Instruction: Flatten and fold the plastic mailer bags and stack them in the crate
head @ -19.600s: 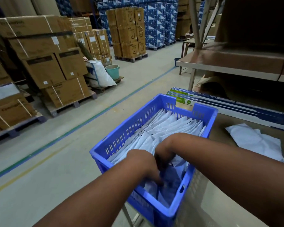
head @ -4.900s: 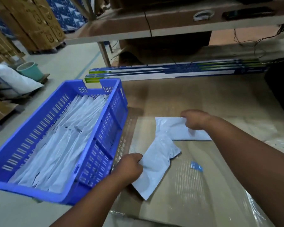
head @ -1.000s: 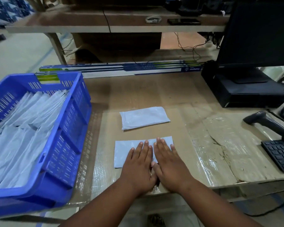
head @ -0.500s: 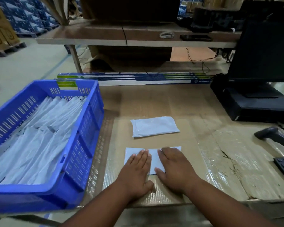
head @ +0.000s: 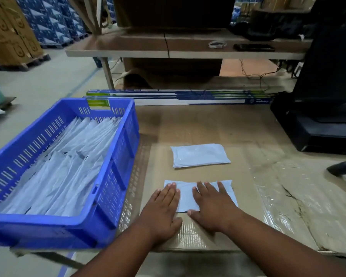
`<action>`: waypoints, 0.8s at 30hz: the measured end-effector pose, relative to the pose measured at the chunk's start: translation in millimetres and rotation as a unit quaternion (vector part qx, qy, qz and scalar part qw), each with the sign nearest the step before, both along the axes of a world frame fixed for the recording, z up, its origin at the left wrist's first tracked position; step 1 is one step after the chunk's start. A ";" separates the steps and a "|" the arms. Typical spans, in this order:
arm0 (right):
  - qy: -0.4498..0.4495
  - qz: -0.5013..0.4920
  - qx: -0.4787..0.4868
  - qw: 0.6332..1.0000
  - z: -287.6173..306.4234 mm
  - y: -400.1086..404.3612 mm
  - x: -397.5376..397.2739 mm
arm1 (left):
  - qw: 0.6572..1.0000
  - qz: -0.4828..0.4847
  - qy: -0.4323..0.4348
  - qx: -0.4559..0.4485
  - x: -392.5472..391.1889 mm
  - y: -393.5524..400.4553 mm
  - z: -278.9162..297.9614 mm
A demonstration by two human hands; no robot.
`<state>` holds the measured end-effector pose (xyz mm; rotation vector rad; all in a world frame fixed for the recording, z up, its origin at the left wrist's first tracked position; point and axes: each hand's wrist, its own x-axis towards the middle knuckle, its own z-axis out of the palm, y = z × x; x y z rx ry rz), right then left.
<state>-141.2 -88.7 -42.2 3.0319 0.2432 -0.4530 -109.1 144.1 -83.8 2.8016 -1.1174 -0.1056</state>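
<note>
Now the near bag (head: pixel 188 198), long axis left-right, is pressed flat under both open palms: left hand (head: pixel 164 206), right hand (head: pixel 212 204); crate (head: pixel 116 148) lies left.

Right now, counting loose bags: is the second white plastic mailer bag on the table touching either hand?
No: the farther white plastic mailer bag lies apart, beyond both hands pressing the nearer one.

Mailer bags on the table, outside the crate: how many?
2. One mailer lies at the near table edge under both flat hands, left hand and right hand. The folded mailer lies just beyond it, untouched. None visibly hidden underneath.
</note>
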 end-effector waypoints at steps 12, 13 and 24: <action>-0.104 -0.004 0.156 0.982 -33.7 -0.3 -5.1 | 0.992 0.007 0.034 -0.120 1.4 -68.6 3.3; -0.108 -0.001 0.147 0.983 -38.7 -4.6 -6.3 | 0.994 0.011 0.027 -0.102 2.8 -67.3 -4.2; -0.060 -0.127 0.075 0.987 -38.7 -66.2 -34.7 | 0.993 0.101 0.025 0.053 18.0 -12.0 2.2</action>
